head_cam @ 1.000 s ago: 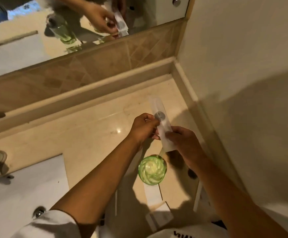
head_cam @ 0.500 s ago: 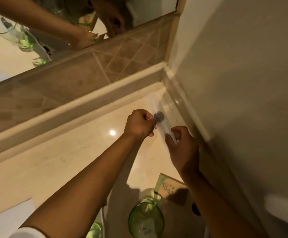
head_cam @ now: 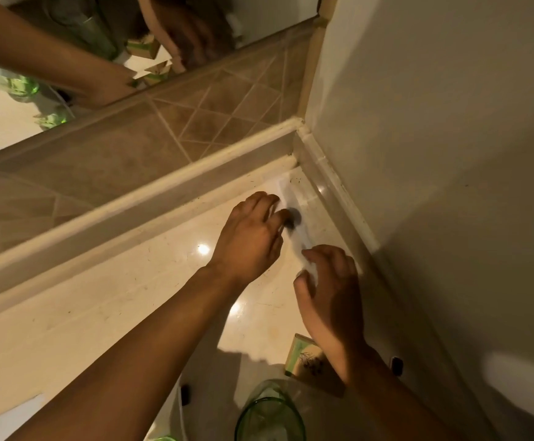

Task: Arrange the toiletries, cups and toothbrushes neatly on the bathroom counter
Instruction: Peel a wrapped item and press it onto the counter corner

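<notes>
Clear packet (head_cam: 294,218): blurred, dark round spot on it, lying toward the counter's back corner, between my two hands.
Left hand (head_cam: 253,237): fingertips curled onto its far end.
Right hand (head_cam: 329,288): thumb and fingers pinching its near end.
Green glass cup (head_cam: 270,415): near my right wrist.
Counter (head_cam: 132,300): pale marble.

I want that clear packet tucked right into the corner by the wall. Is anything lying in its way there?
Nothing visible does. The clear packet, held by the left hand and right hand, already points at the corner, and the counter there looks bare except for a few tiny dark specks.
</notes>
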`<state>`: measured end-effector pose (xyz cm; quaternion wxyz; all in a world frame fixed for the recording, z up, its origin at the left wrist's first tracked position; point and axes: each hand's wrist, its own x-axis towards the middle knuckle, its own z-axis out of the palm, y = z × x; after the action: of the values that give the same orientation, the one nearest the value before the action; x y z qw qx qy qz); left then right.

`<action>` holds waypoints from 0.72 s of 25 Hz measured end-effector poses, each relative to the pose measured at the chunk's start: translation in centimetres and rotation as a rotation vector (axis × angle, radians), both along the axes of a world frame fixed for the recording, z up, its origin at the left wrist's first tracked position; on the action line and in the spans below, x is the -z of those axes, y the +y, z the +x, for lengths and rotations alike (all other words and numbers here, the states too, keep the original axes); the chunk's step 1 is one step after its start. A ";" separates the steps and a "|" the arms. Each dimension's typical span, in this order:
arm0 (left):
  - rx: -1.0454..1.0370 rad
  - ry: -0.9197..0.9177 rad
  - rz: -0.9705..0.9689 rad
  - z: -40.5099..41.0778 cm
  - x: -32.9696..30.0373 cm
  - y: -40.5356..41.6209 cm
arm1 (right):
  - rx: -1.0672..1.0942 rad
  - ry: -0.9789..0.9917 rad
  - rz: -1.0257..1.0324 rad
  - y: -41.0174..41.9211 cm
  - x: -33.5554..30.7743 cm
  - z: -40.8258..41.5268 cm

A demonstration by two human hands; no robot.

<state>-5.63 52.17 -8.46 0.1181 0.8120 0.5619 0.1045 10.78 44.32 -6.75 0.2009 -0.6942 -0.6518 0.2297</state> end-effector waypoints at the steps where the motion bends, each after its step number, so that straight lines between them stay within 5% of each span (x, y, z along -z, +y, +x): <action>1: 0.035 0.047 -0.036 0.0 0.2 0.1 | -0.033 -0.056 -0.025 -0.2 0.3 -0.1; 18: 0.051 0.148 -0.212 1.9 0.6 2.8 | -0.015 -0.094 -0.267 1.7 0.0 0.3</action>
<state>-3.75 54.95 -9.03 0.1642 0.8146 0.5560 -0.0190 11.08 46.03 -6.75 0.0744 -0.7199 -0.6293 0.2832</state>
